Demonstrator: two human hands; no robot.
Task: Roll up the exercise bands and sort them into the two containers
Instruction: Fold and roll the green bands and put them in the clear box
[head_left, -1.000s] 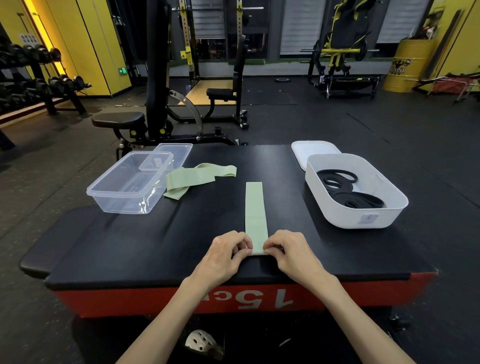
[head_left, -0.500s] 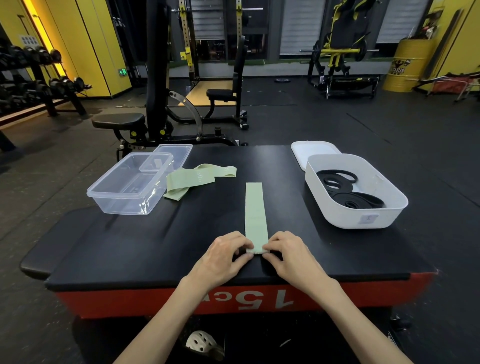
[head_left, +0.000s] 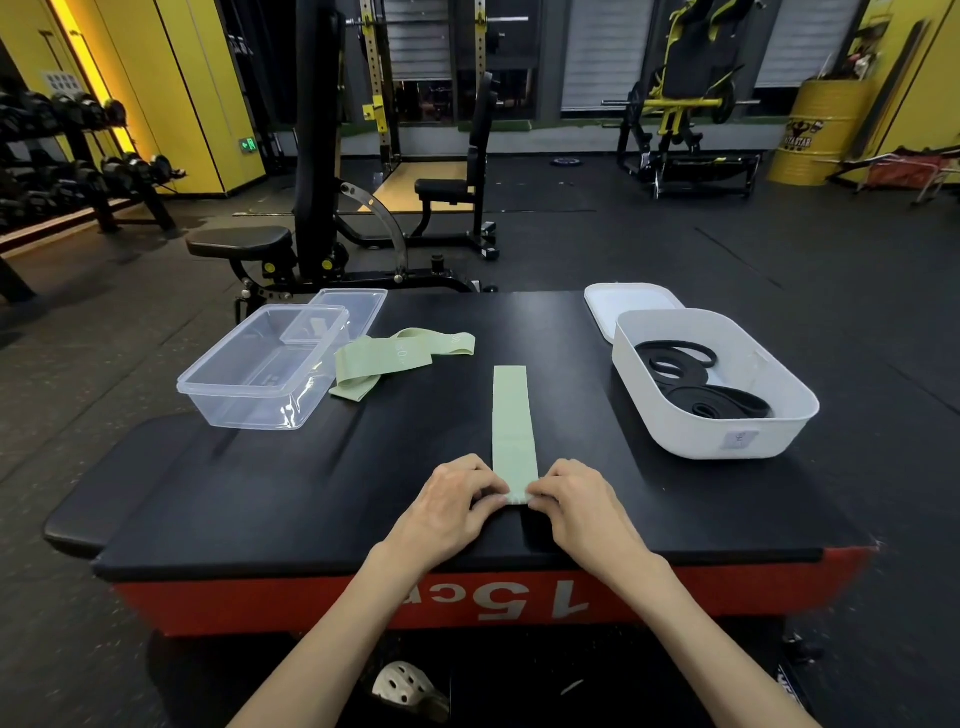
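Now pinching the near end of the long flat pale-green elastic band (head_left: 511, 415) with the left hand (head_left: 447, 512) and the right hand (head_left: 587, 514), fingertips curled onto its two corners. Since a second ago, turned up only a little: a first small fold, no real roll yet. Lies lengthwise on the black padded platform (head_left: 311, 493), between the clear plastic box (head_left: 249, 413) and the white plastic tub (head_left: 727, 449) holding black rubber loops (head_left: 717, 402). Beside the clear box, a second crumpled green band (head_left: 395, 358), not yet rolled.
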